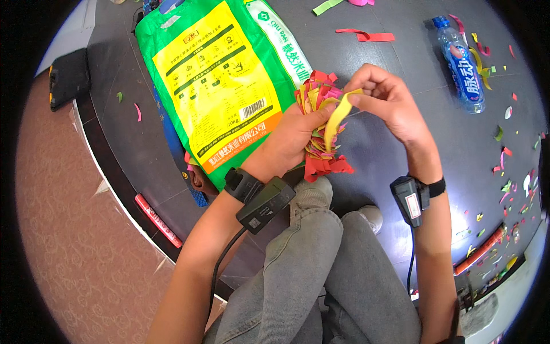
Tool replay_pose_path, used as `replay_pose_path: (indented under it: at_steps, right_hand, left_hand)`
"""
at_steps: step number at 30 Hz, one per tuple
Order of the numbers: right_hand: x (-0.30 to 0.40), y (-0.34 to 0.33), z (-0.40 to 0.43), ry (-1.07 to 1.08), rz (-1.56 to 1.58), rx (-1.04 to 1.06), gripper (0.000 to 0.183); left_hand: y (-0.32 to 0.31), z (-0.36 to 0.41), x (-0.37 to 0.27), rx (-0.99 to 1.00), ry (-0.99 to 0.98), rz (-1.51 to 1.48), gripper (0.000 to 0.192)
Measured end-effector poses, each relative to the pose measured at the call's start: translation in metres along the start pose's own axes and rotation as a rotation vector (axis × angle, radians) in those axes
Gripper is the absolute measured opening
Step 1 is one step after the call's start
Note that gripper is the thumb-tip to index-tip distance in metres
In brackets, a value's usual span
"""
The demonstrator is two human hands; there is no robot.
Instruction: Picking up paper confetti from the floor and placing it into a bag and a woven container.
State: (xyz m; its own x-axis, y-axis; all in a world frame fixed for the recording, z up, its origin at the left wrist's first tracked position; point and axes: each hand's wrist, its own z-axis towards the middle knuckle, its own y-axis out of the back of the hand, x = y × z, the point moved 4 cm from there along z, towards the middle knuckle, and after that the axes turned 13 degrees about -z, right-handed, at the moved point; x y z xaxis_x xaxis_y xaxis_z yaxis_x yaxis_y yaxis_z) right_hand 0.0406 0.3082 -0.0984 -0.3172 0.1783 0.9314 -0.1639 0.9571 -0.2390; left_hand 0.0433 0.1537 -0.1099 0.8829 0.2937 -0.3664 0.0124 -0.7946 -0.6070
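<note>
A thick bundle of red, pink, yellow and green strips (317,95) is gripped in my left hand (292,133), its ends spreading above and below the fist. My right hand (384,101) pinches the upper end of a yellow strip (338,118) between thumb and fingers. That strip curves down across the front of the bundle, beside my left thumb. Behind my left hand lies a large green and yellow rice bag (215,86), printed with writing. Each wrist wears a strapped black device with a cable.
A blue-capped plastic drink bottle (462,69) lies on the dark tiled floor at right. Red strips (365,36) and scattered confetti (507,187) surround it. Two red tubes (158,220) (480,250) lie left and right. A black tablet-like device (69,78) is at far left.
</note>
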Motion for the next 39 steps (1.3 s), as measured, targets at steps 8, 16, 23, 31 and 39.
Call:
replay_pose_path:
  at_steps: [8, 16, 23, 31, 39]
  right_hand:
    - [-0.010, -0.021, 0.000, 0.001, -0.403, -0.073, 0.006]
    - [0.003, -0.022, 0.003, 0.189, -0.684, -0.225, 0.012]
    - [-0.012, 0.035, 0.024, 0.275, -1.130, -0.545, 0.017]
    - [-0.024, 0.071, 0.070, 0.306, -1.658, -0.626, 0.020]
    - [-0.019, 0.066, 0.057, -0.006, -0.883, -0.653, 0.015]
  left_hand:
    - [-0.001, -0.001, -0.002, 0.035, -0.012, -0.062, 0.032]
    - [-0.008, -0.003, -0.006, 0.037, -0.002, -0.020, 0.022]
    - [0.002, 0.000, 0.000, 0.109, 0.044, -0.167, 0.008]
    - [0.000, 0.000, -0.003, 0.046, 0.062, -0.112, 0.009]
    - [0.001, 0.004, 0.000, 0.105, -0.027, -0.192, 0.019]
